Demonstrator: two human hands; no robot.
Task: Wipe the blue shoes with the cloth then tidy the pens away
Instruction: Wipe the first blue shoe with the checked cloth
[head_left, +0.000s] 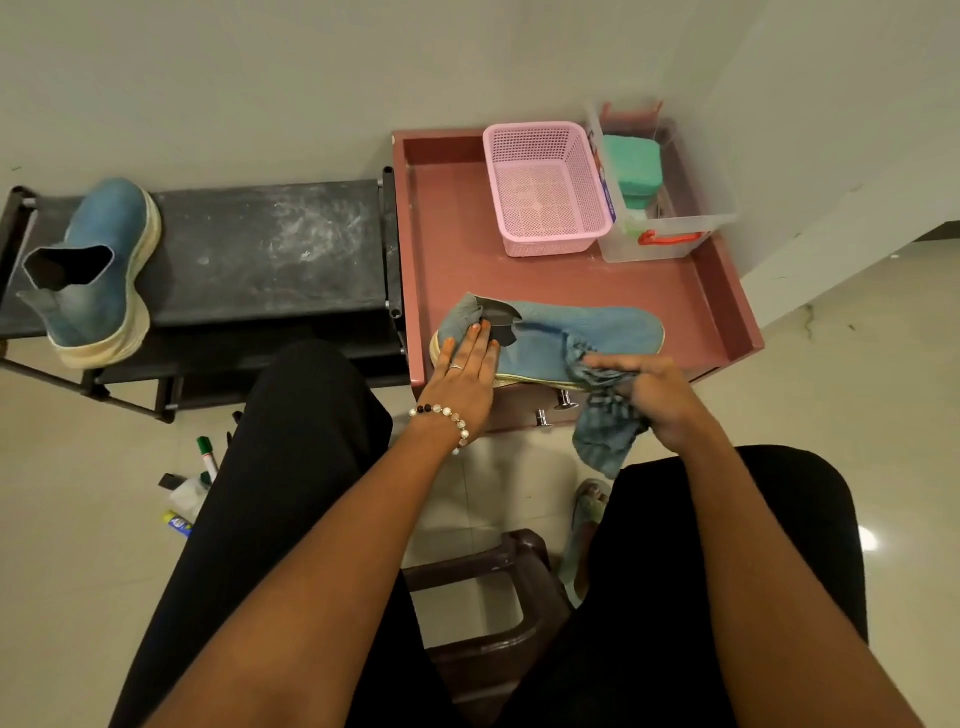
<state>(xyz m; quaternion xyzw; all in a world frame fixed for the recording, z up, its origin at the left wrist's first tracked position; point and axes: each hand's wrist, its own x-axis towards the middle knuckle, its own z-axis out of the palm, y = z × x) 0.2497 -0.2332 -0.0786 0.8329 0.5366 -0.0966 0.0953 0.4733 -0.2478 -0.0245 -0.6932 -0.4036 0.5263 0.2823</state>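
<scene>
Shoe (582, 332), blue knit, lies on its side at the near edge of the maroon cabinet top (691, 291). Left hand (467, 369) presses its heel, fingers straight and together. Right hand (654, 395) grips a checked cloth (605, 431) against its toe. Second blue shoe (98, 270) stands on the black rack (270, 249) left of the cabinet; marker pens (207, 454) lie on the floor below the rack.

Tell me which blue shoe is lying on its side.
The shoe on the red cabinet, under the left hand, lies on its side; the shoe on the black rack stands on its sole.
</scene>
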